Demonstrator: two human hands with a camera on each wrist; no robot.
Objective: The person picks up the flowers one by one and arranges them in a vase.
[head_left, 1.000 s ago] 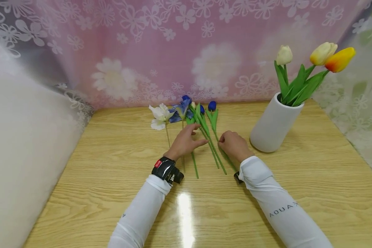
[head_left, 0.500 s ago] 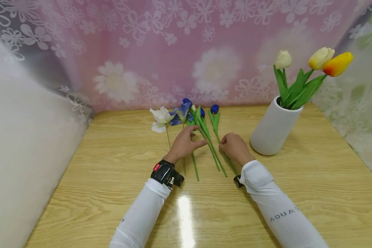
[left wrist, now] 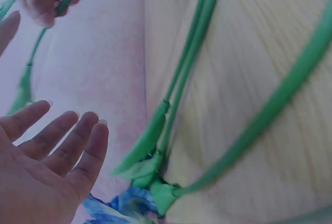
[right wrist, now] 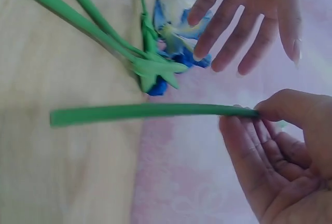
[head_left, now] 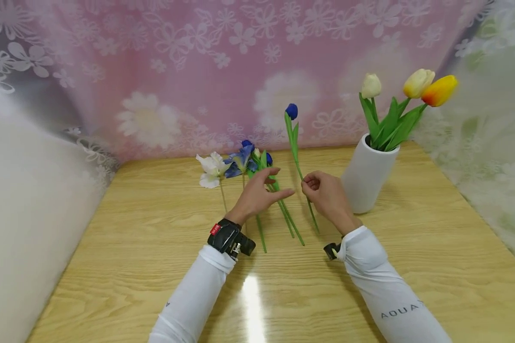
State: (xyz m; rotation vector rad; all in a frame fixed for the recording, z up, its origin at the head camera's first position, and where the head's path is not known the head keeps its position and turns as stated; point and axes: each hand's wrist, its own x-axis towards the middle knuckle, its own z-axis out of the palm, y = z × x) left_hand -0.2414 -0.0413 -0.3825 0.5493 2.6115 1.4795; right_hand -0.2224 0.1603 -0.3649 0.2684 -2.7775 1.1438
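My right hand (head_left: 328, 195) pinches the green stem of a blue tulip (head_left: 291, 111) between thumb and fingers. The tulip stands nearly upright, its bloom raised in front of the curtain; in the right wrist view the cut end of its stem (right wrist: 104, 114) points left. My left hand (head_left: 257, 195) is spread with nothing in it, above the flowers on the table. Under and beside it lie a white flower (head_left: 212, 167), a blue flower (head_left: 240, 162) with open petals, and several tulips whose stems (left wrist: 194, 42) point toward me.
A white vase (head_left: 369, 178) stands at the right, holding two cream tulips (head_left: 371, 85) and a yellow-orange tulip (head_left: 440, 90). Behind the wooden table (head_left: 154, 267) hangs a pink floral curtain (head_left: 206, 95). A pale wall (head_left: 34, 205) borders the left side.
My right hand has lifted the blue tulip off the table, tilting its bloom up. The left hand keeps its spread pose. The head view has shifted slightly to the right.
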